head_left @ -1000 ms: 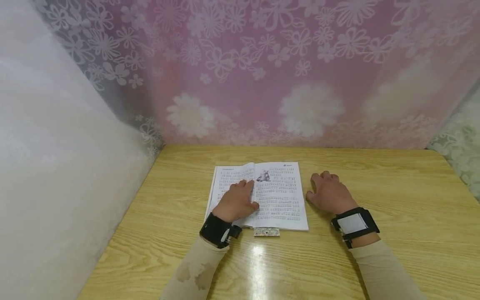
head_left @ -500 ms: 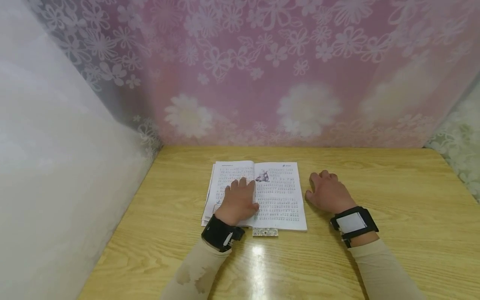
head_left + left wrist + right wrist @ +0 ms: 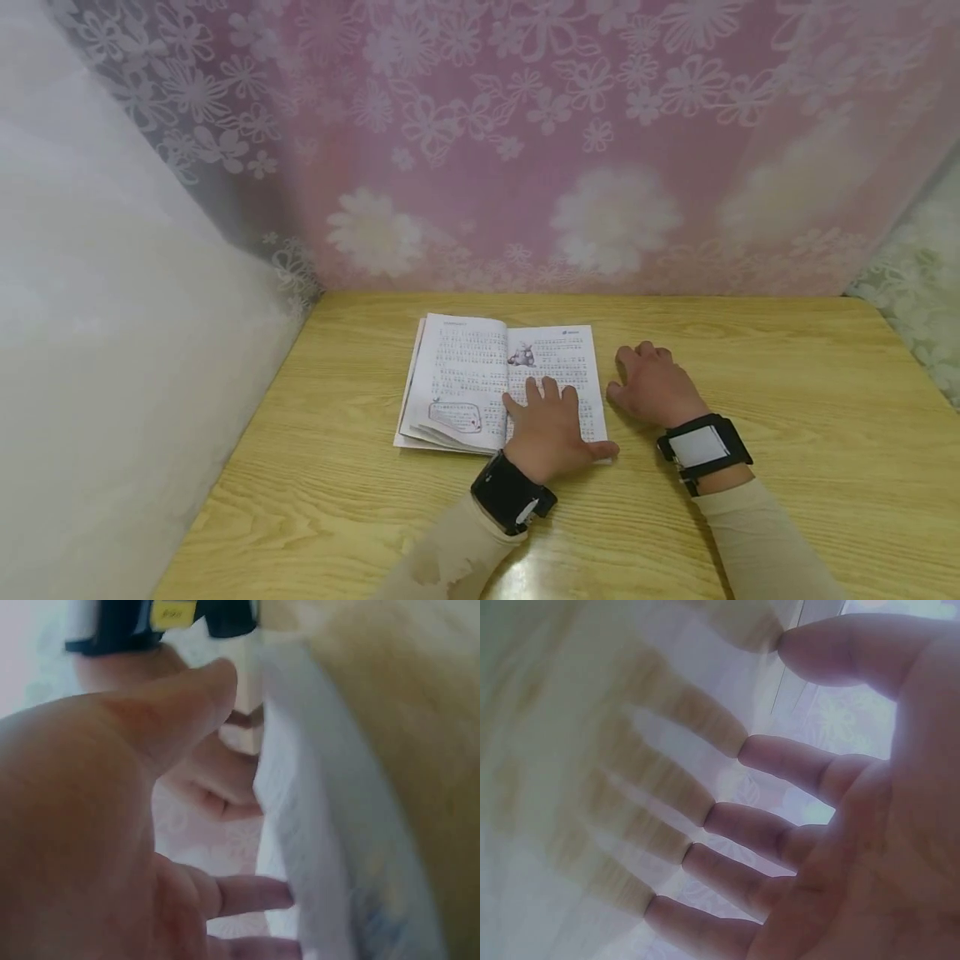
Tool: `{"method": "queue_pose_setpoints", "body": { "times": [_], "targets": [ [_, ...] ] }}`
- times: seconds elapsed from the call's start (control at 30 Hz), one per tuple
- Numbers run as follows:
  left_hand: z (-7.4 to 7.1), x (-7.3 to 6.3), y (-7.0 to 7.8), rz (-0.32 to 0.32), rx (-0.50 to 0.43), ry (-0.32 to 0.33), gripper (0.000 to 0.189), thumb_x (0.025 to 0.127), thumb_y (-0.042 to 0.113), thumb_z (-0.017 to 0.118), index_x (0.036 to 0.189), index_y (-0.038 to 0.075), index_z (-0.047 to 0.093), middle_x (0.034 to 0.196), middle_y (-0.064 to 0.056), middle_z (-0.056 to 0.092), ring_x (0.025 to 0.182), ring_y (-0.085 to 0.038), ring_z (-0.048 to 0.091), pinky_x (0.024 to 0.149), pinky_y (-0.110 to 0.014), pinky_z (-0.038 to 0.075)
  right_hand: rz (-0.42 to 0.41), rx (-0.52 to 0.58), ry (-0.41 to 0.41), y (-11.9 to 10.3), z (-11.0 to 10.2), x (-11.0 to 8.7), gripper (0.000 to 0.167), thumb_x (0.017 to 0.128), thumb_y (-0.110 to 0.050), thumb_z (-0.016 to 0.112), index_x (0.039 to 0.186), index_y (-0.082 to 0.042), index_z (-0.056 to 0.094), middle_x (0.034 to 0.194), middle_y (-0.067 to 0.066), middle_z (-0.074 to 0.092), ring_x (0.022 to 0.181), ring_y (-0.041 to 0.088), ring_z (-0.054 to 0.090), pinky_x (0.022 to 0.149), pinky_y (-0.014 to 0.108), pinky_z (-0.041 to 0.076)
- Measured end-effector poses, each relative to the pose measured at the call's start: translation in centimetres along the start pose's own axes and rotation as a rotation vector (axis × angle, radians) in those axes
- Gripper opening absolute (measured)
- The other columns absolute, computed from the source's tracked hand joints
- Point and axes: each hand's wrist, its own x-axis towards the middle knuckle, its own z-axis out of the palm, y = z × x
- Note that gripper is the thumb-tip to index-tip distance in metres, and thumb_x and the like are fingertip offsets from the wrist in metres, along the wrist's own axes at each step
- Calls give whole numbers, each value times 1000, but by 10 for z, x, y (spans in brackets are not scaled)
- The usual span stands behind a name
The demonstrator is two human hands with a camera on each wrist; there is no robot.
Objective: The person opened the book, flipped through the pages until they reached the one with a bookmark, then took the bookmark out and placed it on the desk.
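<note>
An open book [image 3: 468, 358] lies on the wooden table, its left pages lifted and fanned a little at the lower corner. Printed text covers both pages, and a small animal picture [image 3: 522, 354] marks the right one. Over the lower part of that right page, my left hand [image 3: 551, 429] is spread, its thumb reaching past the page's right edge. In the left wrist view, the left hand's fingertips [image 3: 281, 892] meet the pages. Just right of the book, my right hand [image 3: 656, 387] rests on the table, holding nothing; its fingertips [image 3: 754, 750] touch the tabletop.
The wooden table [image 3: 787, 400] extends around the book on every side. A pink flowered curtain [image 3: 480, 167] hangs along its back edge, and a pale wall covering [image 3: 135, 317] rises at the left. Both wrists wear black straps [image 3: 705, 450].
My left hand has moved right, from the book's centre fold onto the right page, with its fingers spreading. The left pages have risen slightly and shifted left. My right hand has stayed in place.
</note>
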Motion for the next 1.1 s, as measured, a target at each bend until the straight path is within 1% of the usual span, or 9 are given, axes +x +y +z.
{"method": "queue_pose_setpoints", "body": {
  "times": [0.23,0.4,0.53,0.63,0.73,0.83,0.93,1.0,1.1],
  "targets": [
    [3,-2,3,-25,15,22,95,80,82,66,145,14,53,152,-17,48,146,-42,38,107,-70,38,8,-5,-3,-3,-1,2,29,92,-23,70,105,0,58,98,21,53,92,43,54,68,54,49],
    [5,-2,-4,-4,-42,119,87,84,68,75,147,14,48,141,-15,55,136,-37,50,102,-66,43,0,-5,-4,-1,0,1,27,92,-24,70,102,-2,58,96,20,52,90,43,53,67,52,49],
    [4,-1,-11,48,-55,229,99,87,50,80,162,13,27,142,-17,53,125,-35,57,102,-60,46,-2,-14,0,1,1,1,30,92,-24,71,106,-1,59,98,21,53,92,44,54,68,54,50],
    [3,0,-20,110,-8,313,102,90,37,80,166,12,16,152,-21,44,133,-37,52,108,-58,44,-4,-14,2,3,1,1,32,92,-24,71,109,1,60,99,22,54,94,45,55,69,55,51],
    [-2,5,-28,211,63,377,94,95,22,74,167,14,15,162,-25,30,148,-40,36,116,-59,36,-5,-20,1,4,0,0,34,92,-24,71,112,2,60,101,24,55,95,47,56,71,57,52],
    [-14,9,-34,327,158,401,86,97,11,68,167,20,18,170,-23,14,158,-38,16,124,-58,21,-6,-24,0,4,-1,-1,38,92,-24,70,116,4,61,105,27,56,99,50,56,73,59,52],
    [-28,10,-44,430,264,385,72,97,17,69,161,22,36,172,-19,10,160,-33,6,128,-55,8,-6,-28,1,5,1,-1,42,92,-25,70,120,5,60,108,29,56,102,52,56,75,61,53],
    [-37,11,-52,462,286,371,52,98,23,67,148,22,55,172,-16,15,160,-31,4,128,-53,2,-4,-28,0,5,2,0,40,92,-25,70,117,4,60,106,27,56,100,50,56,73,60,53],
    [-51,10,-66,467,258,368,26,103,36,58,119,22,72,163,-12,40,159,-30,14,129,-49,3,-1,-27,-4,5,2,1,33,91,-25,70,108,1,59,99,23,53,93,45,54,67,54,51]
  ]
}}
